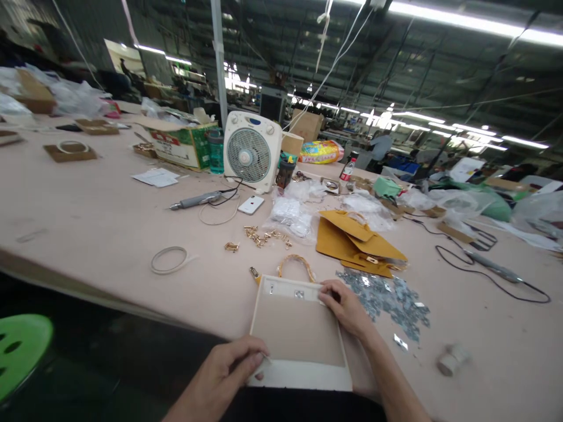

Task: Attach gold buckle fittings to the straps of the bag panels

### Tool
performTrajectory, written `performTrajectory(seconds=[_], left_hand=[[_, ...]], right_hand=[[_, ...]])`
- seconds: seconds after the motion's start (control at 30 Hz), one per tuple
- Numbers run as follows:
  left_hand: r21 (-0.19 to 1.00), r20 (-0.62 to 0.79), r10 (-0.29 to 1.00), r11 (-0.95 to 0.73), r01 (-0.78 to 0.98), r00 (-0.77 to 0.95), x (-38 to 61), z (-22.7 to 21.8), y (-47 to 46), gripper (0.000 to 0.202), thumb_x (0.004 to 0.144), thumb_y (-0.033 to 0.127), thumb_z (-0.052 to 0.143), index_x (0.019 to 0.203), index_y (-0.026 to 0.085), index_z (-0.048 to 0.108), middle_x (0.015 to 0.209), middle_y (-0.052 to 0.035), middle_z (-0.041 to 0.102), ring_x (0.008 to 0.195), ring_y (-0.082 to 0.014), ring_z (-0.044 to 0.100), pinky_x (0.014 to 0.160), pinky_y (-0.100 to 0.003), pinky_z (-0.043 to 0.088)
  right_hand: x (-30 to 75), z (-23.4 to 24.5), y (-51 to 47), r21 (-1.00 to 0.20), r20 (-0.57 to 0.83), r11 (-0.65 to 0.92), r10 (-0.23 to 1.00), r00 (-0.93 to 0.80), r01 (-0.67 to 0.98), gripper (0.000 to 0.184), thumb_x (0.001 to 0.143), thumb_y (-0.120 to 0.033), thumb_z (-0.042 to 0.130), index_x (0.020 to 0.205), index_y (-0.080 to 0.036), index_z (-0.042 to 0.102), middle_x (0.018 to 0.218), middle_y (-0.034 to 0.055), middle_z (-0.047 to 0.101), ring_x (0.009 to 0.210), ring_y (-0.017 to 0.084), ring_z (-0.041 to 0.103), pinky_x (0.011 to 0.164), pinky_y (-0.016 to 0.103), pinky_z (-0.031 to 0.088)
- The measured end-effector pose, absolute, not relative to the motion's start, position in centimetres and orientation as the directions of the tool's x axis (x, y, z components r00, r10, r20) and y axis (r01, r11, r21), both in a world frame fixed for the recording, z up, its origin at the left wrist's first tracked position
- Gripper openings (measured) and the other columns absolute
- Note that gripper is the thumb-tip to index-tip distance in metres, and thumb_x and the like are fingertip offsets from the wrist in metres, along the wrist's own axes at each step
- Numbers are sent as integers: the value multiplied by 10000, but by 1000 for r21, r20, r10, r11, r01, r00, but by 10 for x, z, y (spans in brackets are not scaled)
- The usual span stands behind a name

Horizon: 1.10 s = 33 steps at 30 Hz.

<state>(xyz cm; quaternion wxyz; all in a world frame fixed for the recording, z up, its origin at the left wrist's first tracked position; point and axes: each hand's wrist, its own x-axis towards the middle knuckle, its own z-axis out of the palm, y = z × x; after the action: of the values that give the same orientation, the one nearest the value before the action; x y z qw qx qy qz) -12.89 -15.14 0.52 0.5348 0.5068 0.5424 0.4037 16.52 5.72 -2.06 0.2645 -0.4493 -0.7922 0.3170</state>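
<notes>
A bag panel (pixel 299 334) lies at the table's front edge, its beige inner side up with white borders. A braided yellow handle (pixel 295 259) arches from its far edge, and two small metal pieces show on the far white strip. My left hand (pixel 231 366) pinches the panel's near left edge between thumb and fingers. At the far right corner, my right hand (pixel 345 305) rests with thumb and forefinger closed together; whatever is between them is hidden. Many small metal plates (pixel 396 302) are scattered right of it. Beyond lies a folded mustard-yellow bag piece (pixel 356 243).
Gold-coloured fittings (pixel 264 236) lie behind the panel, with a coiled white strip (pixel 169 259) to the left. A grey electric screwdriver (pixel 196 200), a phone (pixel 251 204) and a box fan (pixel 251 152) stand farther back. Another corded tool (pixel 495 266) lies right, beyond a blurred roll (pixel 452 359).
</notes>
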Motion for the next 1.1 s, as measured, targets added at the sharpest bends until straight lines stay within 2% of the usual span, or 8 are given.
performTrajectory(seconds=[0.13, 0.27, 0.4, 0.47, 0.57, 0.73, 0.93, 1.1], left_hand=[[981, -125, 991, 117, 155, 41, -126, 29, -151, 346, 976, 426, 603, 1174, 214, 791, 1047, -60, 787, 932, -220, 714, 873, -292, 564], [945, -58, 998, 47, 323, 23, -129, 49, -154, 510, 996, 292, 554, 1505, 261, 560, 898, -8, 781, 851, -186, 708, 899, -285, 536], [932, -1, 1000, 2, 362, -4, -133, 59, -159, 601, 992, 249, 511, 1588, 258, 432, 940, -20, 764, 843, -188, 697, 820, -259, 536], [936, 1, 1000, -2, 353, 1, -135, 60, -161, 632, 982, 248, 513, 1604, 247, 400, 962, -42, 754, 859, -206, 702, 820, -273, 544], [932, -32, 999, 16, 363, 36, -135, 61, -161, 668, 980, 243, 507, 1628, 257, 349, 1066, -82, 758, 972, -252, 718, 894, -332, 556], [893, -19, 983, -64, 445, 180, -135, 61, -159, 675, 1023, 184, 408, 1666, 251, 215, 1504, -120, 592, 1347, -251, 593, 1156, -420, 443], [875, -17, 981, -78, 477, 192, -135, 60, -162, 567, 1056, 249, 412, 1618, 253, 336, 1330, -114, 698, 1189, -241, 671, 1053, -379, 508], [878, -12, 980, -86, 471, 201, -135, 64, -158, 338, 1068, 356, 442, 1027, 215, 746, 987, -39, 741, 936, -192, 664, 876, -274, 494]], right_hand=[[163, -39, 60, -747, 166, 329, 934, -316, 578, 500, 923, -501, 634, 1326, -205, 620, 1110, 102, 735, 968, 256, 687, 925, 417, 528], [158, -52, 64, -717, 243, 319, 948, -207, 620, 445, 940, -545, 593, 1192, -194, 702, 1080, 110, 749, 988, 271, 697, 967, 440, 523], [146, -24, 47, -662, 387, 363, 915, -116, 656, 493, 923, -571, 630, 1232, -192, 691, 1132, 125, 734, 953, 269, 700, 936, 448, 556], [133, 1, 22, -659, 425, 442, 887, -184, 609, 423, 958, -530, 629, 1231, -213, 688, 1115, 108, 737, 926, 247, 711, 905, 415, 574], [107, 37, -26, -639, 377, 642, 742, -554, 424, 292, 1006, -419, 633, 1245, -260, 686, 1131, 81, 749, 972, 223, 726, 901, 359, 589], [68, 55, -77, -499, 330, 817, 488, -808, 289, 267, 1048, -290, 593, 1309, -266, 642, 1205, 73, 733, 1074, 228, 702, 931, 360, 570], [63, 49, -80, -388, 368, 864, 466, -805, 322, 159, 1074, -236, 528, 1144, -242, 671, 943, 52, 710, 849, 208, 667, 752, 333, 509], [65, 54, -90, -337, 438, 876, 471, -765, 346, 168, 1069, -198, 495, 981, -202, 639, 879, 58, 673, 800, 206, 617, 709, 330, 468]])
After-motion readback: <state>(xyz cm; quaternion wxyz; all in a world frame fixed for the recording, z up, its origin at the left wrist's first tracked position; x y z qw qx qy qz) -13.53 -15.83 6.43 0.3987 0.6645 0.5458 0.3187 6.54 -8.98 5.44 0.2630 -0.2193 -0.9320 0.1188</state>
